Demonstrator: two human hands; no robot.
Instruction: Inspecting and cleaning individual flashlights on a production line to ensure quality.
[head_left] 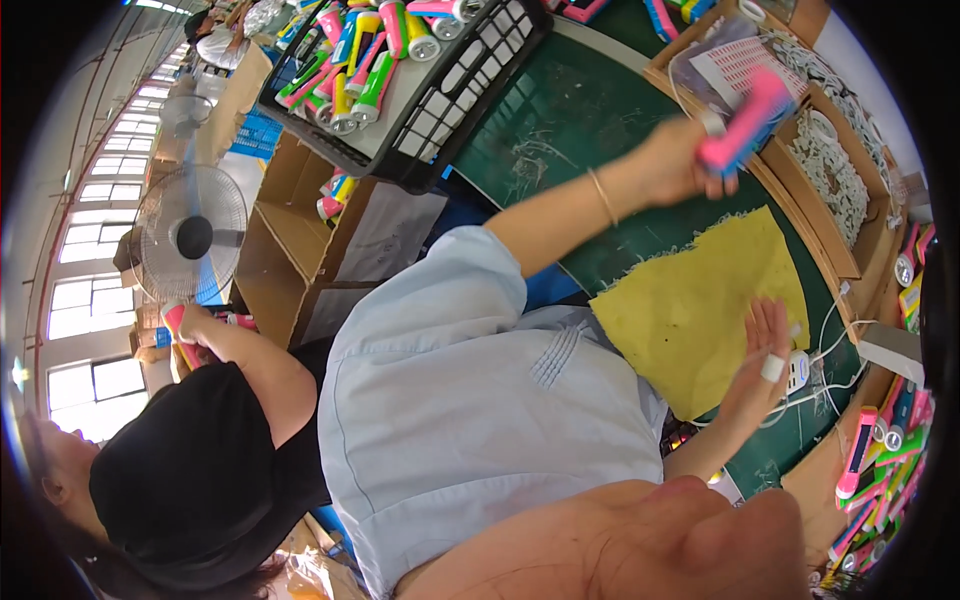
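My left hand (695,165) is raised over the green table, closed around a pink and blue flashlight (740,130), which is smeared by motion. A bracelet circles that wrist. My right hand (760,365) is held at the edge of a frayed yellow cloth (700,300), fingers stretched out and slightly apart, with a white wrap on one finger. Nothing shows in its grasp. Close beside it is a white power strip (797,372) with white cables.
A black crate (440,110) holds several colourful flashlights. Cardboard boxes of white parts (830,180) line the table's far edge, and more flashlights (890,470) lie at the right. A co-worker in black (190,480) holds a pink item near a standing fan (193,238).
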